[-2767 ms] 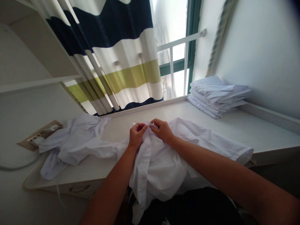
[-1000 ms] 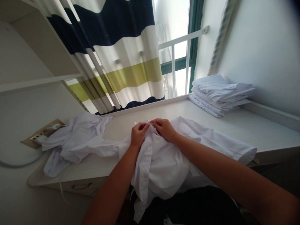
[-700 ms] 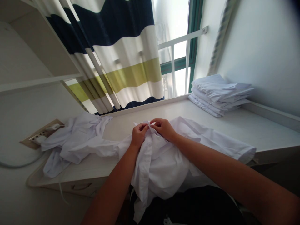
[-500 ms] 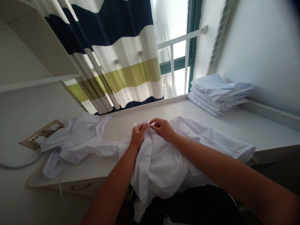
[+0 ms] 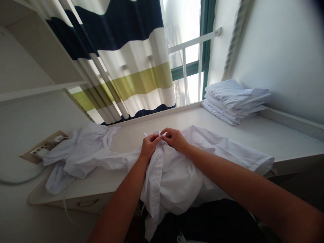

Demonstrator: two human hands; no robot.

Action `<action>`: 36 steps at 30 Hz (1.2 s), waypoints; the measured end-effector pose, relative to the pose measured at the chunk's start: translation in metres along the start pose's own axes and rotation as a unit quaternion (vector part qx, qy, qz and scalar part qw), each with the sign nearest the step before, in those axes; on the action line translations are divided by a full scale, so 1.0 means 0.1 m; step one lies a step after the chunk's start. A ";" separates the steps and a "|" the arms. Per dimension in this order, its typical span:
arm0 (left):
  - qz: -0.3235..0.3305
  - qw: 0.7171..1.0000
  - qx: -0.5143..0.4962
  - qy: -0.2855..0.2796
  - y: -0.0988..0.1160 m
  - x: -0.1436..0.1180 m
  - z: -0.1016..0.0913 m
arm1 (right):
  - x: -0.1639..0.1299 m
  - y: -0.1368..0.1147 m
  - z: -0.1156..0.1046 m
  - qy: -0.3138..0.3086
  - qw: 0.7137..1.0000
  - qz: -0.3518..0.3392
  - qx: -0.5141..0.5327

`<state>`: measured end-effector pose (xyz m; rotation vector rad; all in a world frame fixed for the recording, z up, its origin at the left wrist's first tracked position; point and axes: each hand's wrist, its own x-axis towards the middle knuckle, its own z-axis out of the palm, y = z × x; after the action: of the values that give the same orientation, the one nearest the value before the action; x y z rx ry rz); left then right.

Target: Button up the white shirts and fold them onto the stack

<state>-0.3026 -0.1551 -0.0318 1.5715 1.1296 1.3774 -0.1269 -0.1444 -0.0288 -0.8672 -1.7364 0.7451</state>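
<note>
While both hands pinch its top edge, shirt (image 5: 174, 175) lies on desk (image 5: 265, 138), draping off the front. Left hand (image 5: 149, 145), right hand (image 5: 175, 139): closed on cloth, fingertips meeting. Advice: keep plackets aligned, cloth taut.

No legible text, label, brand, number or sign appears anywhere in this view. The white shirt (image 5: 174, 172), the stack of folded white garments (image 5: 234, 101) and the striped curtain (image 5: 121, 60) bear no readable print, and the power strip (image 5: 43, 148) at the left edge is too small and blurred for any marking to be made out.
</note>
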 end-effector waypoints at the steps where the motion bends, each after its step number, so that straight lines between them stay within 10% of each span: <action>1: -0.001 1.000 0.000 -0.001 0.00 0.00 0.00 | 0.00 0.00 0.00 -0.003 1.000 0.001 0.002; 36: 0.015 1.000 0.001 -0.022 0.03 -0.01 0.02 | 0.07 0.04 -0.03 -0.078 0.972 0.068 0.209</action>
<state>-0.3007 -0.1567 -0.0291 1.6187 1.0849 1.3553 -0.1245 -0.1362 -0.0274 -0.6533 -1.5805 1.2472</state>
